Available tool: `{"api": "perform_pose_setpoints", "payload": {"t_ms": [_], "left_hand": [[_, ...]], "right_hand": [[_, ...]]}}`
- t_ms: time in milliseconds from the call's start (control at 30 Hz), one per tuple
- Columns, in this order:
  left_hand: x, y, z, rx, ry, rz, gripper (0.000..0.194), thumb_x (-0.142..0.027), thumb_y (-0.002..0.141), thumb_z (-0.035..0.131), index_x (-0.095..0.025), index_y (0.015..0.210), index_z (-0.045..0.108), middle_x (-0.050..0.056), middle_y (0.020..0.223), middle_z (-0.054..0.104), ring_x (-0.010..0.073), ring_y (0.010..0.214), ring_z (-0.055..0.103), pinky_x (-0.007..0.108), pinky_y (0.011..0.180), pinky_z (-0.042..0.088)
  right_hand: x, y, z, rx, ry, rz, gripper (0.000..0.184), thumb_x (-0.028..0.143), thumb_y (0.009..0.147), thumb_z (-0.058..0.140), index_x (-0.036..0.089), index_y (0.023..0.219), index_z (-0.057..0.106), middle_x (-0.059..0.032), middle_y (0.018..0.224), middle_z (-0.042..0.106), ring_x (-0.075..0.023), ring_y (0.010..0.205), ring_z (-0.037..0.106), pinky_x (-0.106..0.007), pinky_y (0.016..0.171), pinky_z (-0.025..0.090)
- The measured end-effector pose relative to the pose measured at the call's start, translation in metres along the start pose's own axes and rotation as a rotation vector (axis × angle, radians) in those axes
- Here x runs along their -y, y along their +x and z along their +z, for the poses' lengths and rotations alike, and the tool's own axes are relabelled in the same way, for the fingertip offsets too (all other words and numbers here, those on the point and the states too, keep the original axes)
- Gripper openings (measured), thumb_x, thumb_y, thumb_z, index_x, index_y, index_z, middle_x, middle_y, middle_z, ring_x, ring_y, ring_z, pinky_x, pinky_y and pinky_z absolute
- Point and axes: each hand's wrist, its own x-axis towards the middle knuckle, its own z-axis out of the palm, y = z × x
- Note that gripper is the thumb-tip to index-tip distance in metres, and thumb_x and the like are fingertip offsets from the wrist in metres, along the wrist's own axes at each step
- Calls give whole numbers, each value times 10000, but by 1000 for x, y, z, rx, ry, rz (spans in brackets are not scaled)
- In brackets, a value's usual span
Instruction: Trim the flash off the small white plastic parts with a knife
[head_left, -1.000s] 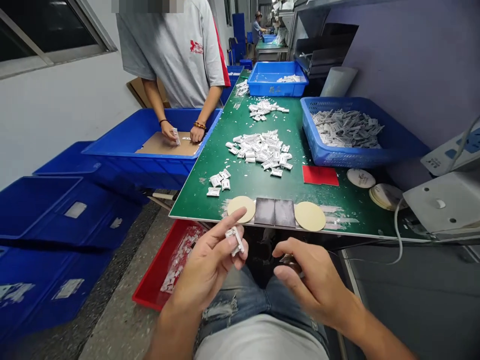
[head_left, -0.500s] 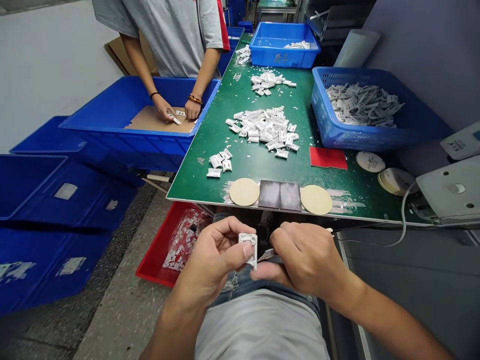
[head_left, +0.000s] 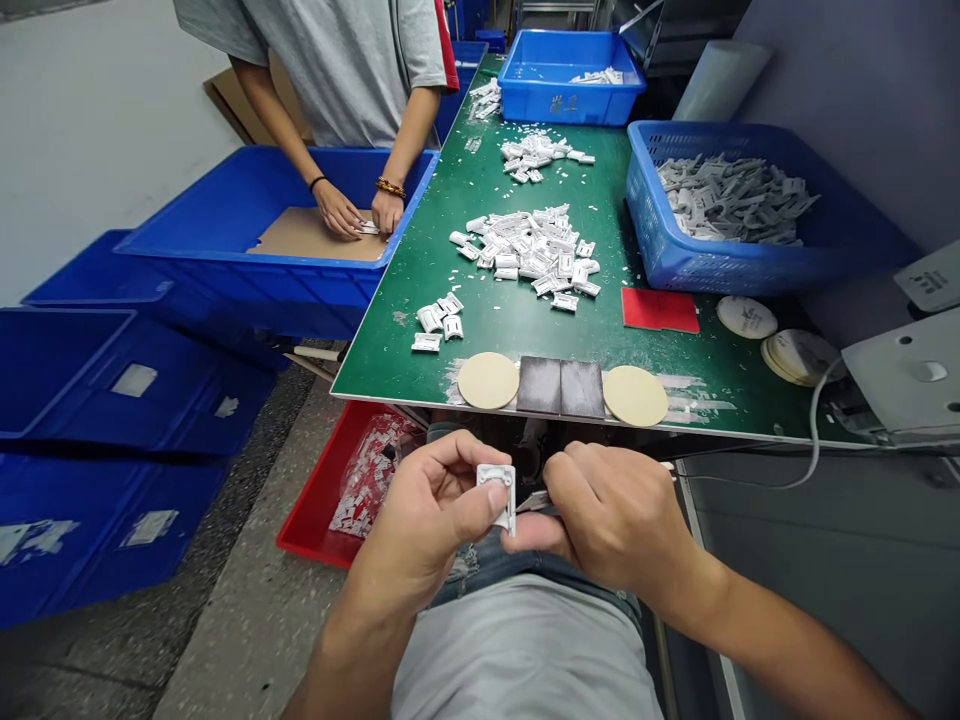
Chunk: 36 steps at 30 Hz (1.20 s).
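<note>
In front of my body, my left hand (head_left: 435, 515) pinches a small white plastic part (head_left: 495, 485) between thumb and fingers. The part is upright, with a recessed face turned towards me. My right hand (head_left: 611, 515) is closed around a knife (head_left: 534, 501), of which only a short grey blade shows; its handle is hidden in the fist. The blade points left, close to the part's right edge, and my right thumb lies beside that edge. Whether the blade touches the plastic I cannot tell.
White parts lie in piles (head_left: 536, 250) on the green table (head_left: 390, 300). Yellow discs (head_left: 487, 381) and dark plates (head_left: 561, 387) line its front edge. A blue basket (head_left: 675, 265) stands right; a red bin (head_left: 304, 530) sits below. Another person's hands (head_left: 339, 210) work over a blue tub (head_left: 195, 215).
My hands and the white part have hardly moved. The view has shifted slightly. The other person's hand has lowered a white piece onto the cardboard, closer to their other hand.
</note>
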Motion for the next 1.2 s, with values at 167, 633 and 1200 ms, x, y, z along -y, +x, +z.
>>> {"api": "perform_pose_setpoints", "payload": {"t_ms": [167, 633, 1200], "left_hand": [[-2, -2, 5, -36, -38, -22, 220, -223, 600, 833, -164, 753, 684, -7, 614, 585, 70, 517, 465, 157, 468, 368], [2, 0, 4, -47, -11, -12, 248, -254, 596, 831, -155, 756, 669, -17, 610, 552, 77, 523, 460, 176, 482, 376], [14, -1, 0, 103, -157, 158, 194, -351, 892, 596, -209, 925, 724, 13, 714, 569, 110, 663, 517, 215, 615, 423]], "right_hand": [[0, -2, -1, 9, 10, -1, 559, 593, 961, 292, 206, 591, 454, 13, 519, 392, -141, 494, 282, -323, 521, 158], [0, -8, 3, -2, 33, -11, 569, 555, 972, 294, 198, 562, 462, 7, 503, 392, -138, 493, 279, -321, 522, 171], [9, -4, -5, 452, 1246, 500, 311, 450, 958, 458, 167, 879, 560, 57, 636, 436, -71, 527, 349, -212, 514, 285]]}}
